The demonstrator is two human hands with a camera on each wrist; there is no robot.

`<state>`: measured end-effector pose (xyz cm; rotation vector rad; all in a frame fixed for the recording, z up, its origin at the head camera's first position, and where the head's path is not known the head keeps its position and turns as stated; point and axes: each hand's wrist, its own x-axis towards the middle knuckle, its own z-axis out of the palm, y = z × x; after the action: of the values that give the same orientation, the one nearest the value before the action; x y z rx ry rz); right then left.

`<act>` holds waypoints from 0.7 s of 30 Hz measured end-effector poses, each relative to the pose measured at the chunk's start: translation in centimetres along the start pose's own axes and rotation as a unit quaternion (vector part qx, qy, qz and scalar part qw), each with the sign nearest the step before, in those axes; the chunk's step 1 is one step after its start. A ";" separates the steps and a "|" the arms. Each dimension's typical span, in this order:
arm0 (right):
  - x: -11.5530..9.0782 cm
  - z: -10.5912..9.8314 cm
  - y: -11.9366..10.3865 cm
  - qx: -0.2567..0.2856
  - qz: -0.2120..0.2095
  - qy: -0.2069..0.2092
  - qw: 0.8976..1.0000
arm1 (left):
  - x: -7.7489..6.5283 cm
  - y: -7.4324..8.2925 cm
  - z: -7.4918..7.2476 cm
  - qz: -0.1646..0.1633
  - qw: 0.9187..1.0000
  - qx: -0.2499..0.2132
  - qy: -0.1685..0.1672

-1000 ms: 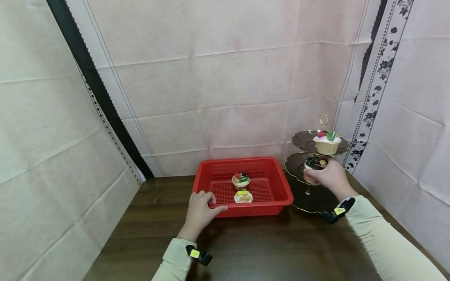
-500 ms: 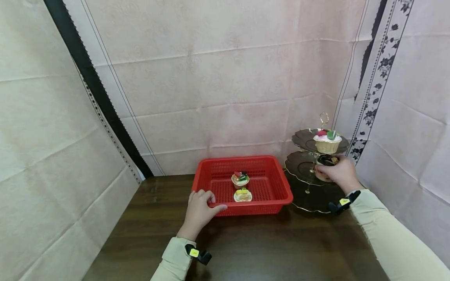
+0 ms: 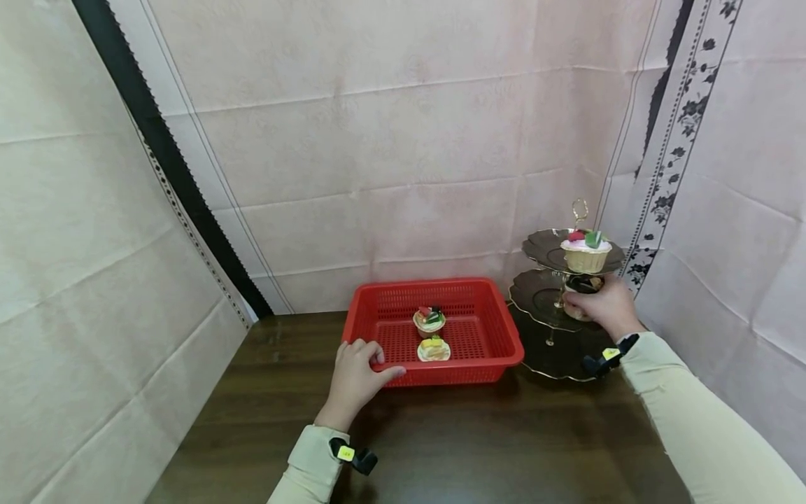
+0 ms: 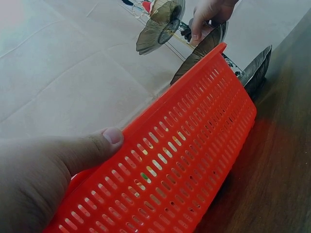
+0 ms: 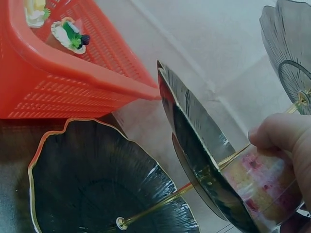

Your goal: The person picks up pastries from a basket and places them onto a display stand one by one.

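My right hand (image 3: 609, 308) grips a toy dessert cup (image 5: 262, 187) with pink and yellow layers and a dark topping. The cup is at the middle tier of a dark, gold-edged three-tier stand (image 3: 536, 297), right of its gold post; whether it touches the plate is hard to tell. My left hand (image 3: 355, 381) holds the front left rim of a red plastic basket (image 4: 189, 145), thumb on the outer side. In the basket are a fruit-topped cupcake (image 3: 429, 321) and a yellow-topped one (image 3: 434, 350). A pink-frosted cupcake (image 3: 585, 256) sits on the top tier.
The basket and stand are side by side on a dark wooden table (image 3: 478, 441). Pale cloth walls (image 3: 441, 154) close in the back and both sides. The stand's bottom tier (image 5: 97, 179) spreads wide close to the basket's right end.
My right hand has moved the dessert cup to the right across the middle tier, past the post, then slightly back. The left hand and basket have stayed in place.
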<state>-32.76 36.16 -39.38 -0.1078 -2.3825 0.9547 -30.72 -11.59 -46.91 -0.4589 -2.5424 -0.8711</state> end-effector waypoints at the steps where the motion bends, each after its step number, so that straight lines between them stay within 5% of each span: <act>1: 0.0 0.0 0.0 -0.001 0.001 0.000 1.000 | 0.0 0.0 0.0 0.001 1.000 0.000 0.002; 16: -0.1 -0.1 0.1 0.035 0.006 -0.025 0.999 | -0.1 -0.1 -0.1 0.002 1.000 0.003 0.000; 21: -0.3 -0.6 0.1 0.017 0.039 -0.010 0.999 | -0.1 0.0 -0.1 0.002 1.000 0.000 -0.001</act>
<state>-32.20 36.51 -39.27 -0.1800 -2.3956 1.0357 -30.63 -11.60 -46.87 -0.4659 -2.5418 -0.8697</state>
